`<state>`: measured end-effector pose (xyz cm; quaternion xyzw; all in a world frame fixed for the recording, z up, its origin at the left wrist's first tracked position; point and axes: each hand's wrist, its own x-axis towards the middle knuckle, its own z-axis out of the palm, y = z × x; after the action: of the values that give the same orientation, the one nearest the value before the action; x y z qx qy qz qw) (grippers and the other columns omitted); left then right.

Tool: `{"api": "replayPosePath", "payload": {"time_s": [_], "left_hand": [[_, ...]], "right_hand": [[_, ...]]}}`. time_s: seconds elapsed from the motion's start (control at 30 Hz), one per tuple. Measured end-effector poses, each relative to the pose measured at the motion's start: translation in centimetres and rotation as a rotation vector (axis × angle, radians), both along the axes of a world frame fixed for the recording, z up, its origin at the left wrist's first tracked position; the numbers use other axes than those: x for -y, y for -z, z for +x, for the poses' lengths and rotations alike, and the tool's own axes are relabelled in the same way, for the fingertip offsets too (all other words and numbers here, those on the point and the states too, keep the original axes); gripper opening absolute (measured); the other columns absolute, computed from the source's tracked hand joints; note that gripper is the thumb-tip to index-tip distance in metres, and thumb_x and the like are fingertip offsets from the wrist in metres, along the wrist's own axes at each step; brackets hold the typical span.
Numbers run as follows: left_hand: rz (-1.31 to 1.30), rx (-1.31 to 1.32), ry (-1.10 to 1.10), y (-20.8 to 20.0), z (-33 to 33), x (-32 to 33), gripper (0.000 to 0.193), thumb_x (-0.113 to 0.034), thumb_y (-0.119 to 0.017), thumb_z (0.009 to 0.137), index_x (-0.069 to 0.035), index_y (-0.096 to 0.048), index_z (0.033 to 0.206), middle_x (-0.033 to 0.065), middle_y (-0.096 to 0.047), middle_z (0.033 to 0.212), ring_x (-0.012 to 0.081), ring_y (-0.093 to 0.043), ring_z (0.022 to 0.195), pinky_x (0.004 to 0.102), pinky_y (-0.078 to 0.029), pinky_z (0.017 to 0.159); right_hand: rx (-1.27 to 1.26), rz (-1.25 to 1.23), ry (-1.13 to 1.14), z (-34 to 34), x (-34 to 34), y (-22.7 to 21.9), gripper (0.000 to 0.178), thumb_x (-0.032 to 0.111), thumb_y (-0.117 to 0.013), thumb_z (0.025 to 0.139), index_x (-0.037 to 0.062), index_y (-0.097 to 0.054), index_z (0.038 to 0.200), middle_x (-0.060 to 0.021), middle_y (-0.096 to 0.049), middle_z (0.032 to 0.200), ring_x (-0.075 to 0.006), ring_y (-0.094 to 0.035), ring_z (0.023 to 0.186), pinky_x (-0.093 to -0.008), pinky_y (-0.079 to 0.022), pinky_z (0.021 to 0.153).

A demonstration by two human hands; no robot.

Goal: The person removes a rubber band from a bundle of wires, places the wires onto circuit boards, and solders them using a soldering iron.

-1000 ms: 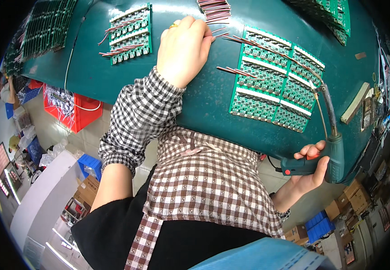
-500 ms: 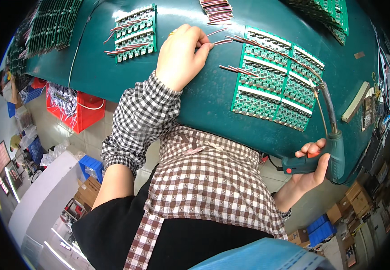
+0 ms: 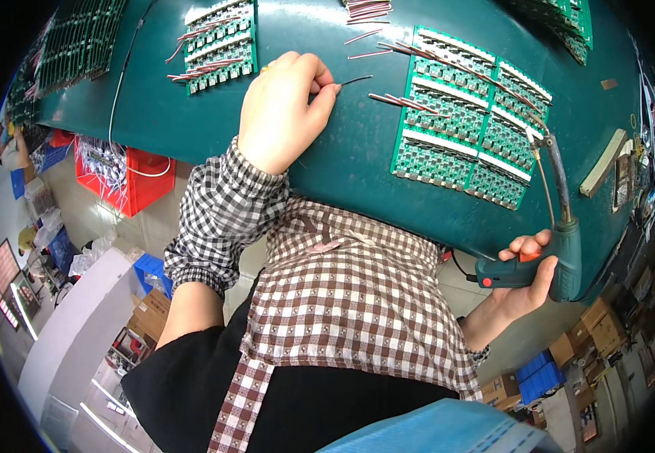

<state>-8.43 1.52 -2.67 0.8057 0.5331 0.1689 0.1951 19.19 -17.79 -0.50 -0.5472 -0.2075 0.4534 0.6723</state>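
Observation:
My left hand (image 3: 286, 109) is closed, its thumb and finger pinching the end of a short dark wire (image 3: 357, 79) that points right. Just beyond it, two loose reddish wires (image 3: 369, 54) lie on the green table. To the right is a panel of green circuit boards (image 3: 448, 124) with white connector strips. Several red and black wires (image 3: 410, 104) stick out over its left side. Near the table's front edge, my right hand (image 3: 524, 264) grips a dark green soldering gun (image 3: 565, 260). Its metal tip (image 3: 533, 136) hovers over or touches the panel's right side; I cannot tell which.
Another board panel (image 3: 221, 49) with wires lies at the far left, beside stacked boards (image 3: 78, 38). A wire bundle (image 3: 367, 9) sits at the back. A red bin (image 3: 146, 181) stands below the table's left edge. A pale bar (image 3: 604, 162) lies right.
My left hand has drawn back toward me and slightly left with one wire, leaving two loose wires on the table. The view has shifted slightly; my right hand keeps its hold on the soldering gun.

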Motion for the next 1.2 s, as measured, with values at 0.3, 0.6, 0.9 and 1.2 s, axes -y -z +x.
{"api": "replayPosePath", "payload": {"time_s": [0.3,0.6,0.9,1.2], "left_hand": [[0.026,0.036,0.146,1.0,1.2,-1.6,0.01,-0.009,-0.064,0.076,-0.002,-0.057,0.078,0.0078,-0.053,0.075,0.0218,-0.054,0.068,0.0307,-0.044,0.062],[-0.211,0.326,0.353,-2.8,6.7,0.0,0.006,-0.004,-0.059,0.082,-0.001,-0.057,0.086,0.0065,-0.058,0.074,0.014,-0.056,0.064,0.025,-0.046,0.061],[-0.044,0.086,0.349,1.0,9.4,-0.4,0.011,-0.013,-0.06,0.077,-0.004,-0.057,0.081,0.0116,-0.059,0.075,0.0267,-0.058,0.066,0.0342,-0.045,0.059],[-0.403,0.395,0.197,-0.5,8.6,-1.0,0.006,-0.007,-0.063,0.078,-0.003,-0.059,0.08,-0.0008,-0.054,0.07,0.0037,-0.048,0.062,0.0195,-0.04,0.055]], "right_hand": [[-0.004,0.035,-0.026,0.3,0.1,-0.2,0.036,0.03,-0.049,0.09,-0.0026,-0.047,0.107,-0.0087,-0.054,0.082,-0.0188,-0.054,0.08,-0.0264,-0.053,0.06],[0.079,-0.008,0.036,0.5,0.6,-0.8,0.038,0.028,-0.051,0.089,-0.0054,-0.047,0.107,-0.0105,-0.053,0.085,-0.0209,-0.055,0.078,-0.0276,-0.054,0.057],[0.071,-0.032,0.074,0.4,1.4,-0.8,0.041,0.025,-0.055,0.085,-0.0097,-0.047,0.106,-0.0147,-0.056,0.083,-0.0261,-0.061,0.076,-0.0329,-0.057,0.054],[0.182,-0.17,0.03,-0.1,1.1,-1.2,0.047,0.027,-0.054,0.087,-0.0101,-0.044,0.114,-0.0186,-0.056,0.097,-0.034,-0.063,0.084,-0.0368,-0.059,0.063]]}}
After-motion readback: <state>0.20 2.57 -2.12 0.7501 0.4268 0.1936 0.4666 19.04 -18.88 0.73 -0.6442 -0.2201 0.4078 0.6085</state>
